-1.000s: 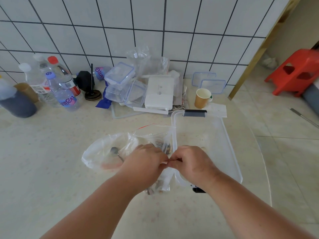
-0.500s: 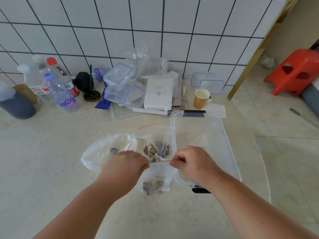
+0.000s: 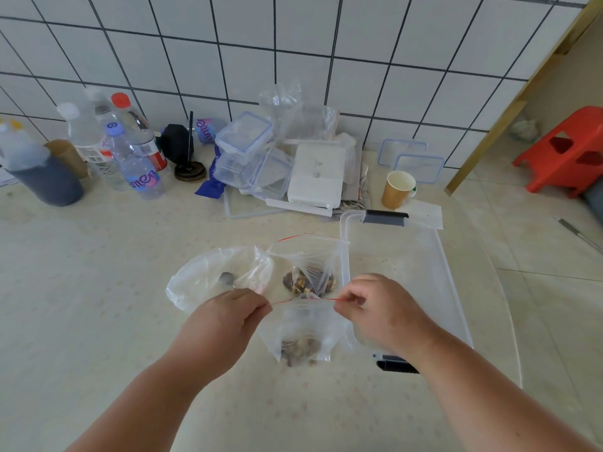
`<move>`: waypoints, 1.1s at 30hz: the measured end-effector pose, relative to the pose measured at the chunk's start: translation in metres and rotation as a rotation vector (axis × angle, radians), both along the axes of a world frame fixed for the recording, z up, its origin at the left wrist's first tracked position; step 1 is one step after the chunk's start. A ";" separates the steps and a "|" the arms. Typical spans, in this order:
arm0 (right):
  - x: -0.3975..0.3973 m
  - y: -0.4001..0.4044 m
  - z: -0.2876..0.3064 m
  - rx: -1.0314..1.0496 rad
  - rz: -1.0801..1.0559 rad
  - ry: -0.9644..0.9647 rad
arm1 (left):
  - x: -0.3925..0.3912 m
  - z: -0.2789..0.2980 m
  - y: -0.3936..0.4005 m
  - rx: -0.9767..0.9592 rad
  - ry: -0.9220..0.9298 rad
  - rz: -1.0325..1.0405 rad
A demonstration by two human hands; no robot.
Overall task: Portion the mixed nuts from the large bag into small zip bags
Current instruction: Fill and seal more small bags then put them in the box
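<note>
A small clear zip bag with a red seal line hangs above the counter, nuts gathered at its bottom. My left hand pinches the left end of its seal and my right hand pinches the right end, the strip stretched straight between them. Behind it stands a second small zip bag holding nuts, its mouth open. To the left lies the large clear bag with a metal spoon inside.
A clear plastic bin with dark handles sits right of the bags. Along the tiled wall stand water bottles, stacked clear containers, a white box and a paper cup. A red stool is on the floor.
My hands have drawn apart along the red seal, the left going left. The small bag with its nuts has come into view between them.
</note>
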State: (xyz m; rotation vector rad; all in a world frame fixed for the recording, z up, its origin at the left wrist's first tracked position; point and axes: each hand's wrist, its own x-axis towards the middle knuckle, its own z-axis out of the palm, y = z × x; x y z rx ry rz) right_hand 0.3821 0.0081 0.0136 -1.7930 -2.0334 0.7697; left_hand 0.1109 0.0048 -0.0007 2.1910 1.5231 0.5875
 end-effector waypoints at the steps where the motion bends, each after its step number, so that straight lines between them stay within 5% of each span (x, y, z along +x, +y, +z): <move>1: -0.004 0.000 0.003 0.015 0.024 -0.011 | 0.000 0.000 0.001 -0.008 -0.002 0.006; 13: -0.081 0.009 0.006 0.224 0.249 -0.059 | 0.003 0.004 0.004 -0.037 0.004 -0.081; 33: 0.004 -0.011 -0.003 0.160 0.068 -0.105 | 0.000 -0.007 0.011 -0.241 -0.015 0.036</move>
